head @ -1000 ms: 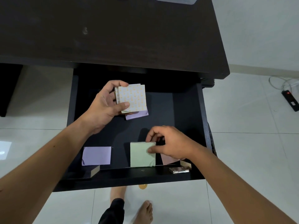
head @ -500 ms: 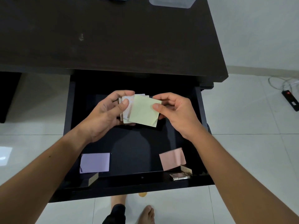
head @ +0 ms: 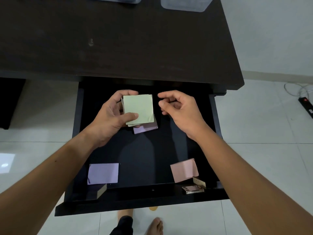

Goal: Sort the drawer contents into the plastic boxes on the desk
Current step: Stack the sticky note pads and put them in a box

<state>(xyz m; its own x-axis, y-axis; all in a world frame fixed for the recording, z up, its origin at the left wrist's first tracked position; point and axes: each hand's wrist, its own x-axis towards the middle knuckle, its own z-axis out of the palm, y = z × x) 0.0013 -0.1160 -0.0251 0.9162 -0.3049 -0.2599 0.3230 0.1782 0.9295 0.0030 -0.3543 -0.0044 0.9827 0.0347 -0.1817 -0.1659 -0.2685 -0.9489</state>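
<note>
— Head view: what's held?
— Left hand point(head: 111, 119) grips the note stack point(head: 138, 110); right hand point(head: 181, 109) is loosely curled, empty (just beside it).
— Next?
— Pink note point(head: 184, 170) by the drawer point(head: 214, 116) front-right corner, nearer the right hand.

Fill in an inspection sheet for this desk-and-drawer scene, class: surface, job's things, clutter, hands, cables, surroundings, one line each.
Surface: dark desk; open drawer below its front edge.
Job's things: note stack, green on top, held above the drawer; purple note and pink note lying in the drawer; two plastic boxes at the desk's far edge, cut off by the frame.
Clutter: small metal piece at the drawer's front right corner.
Hands: left hand grips the stack; right hand beside it, fingers loosely curled, holding nothing.
Cables: power strip and white cable on the floor, right.
Surroundings: pale tiled floor; bare foot below.
</note>
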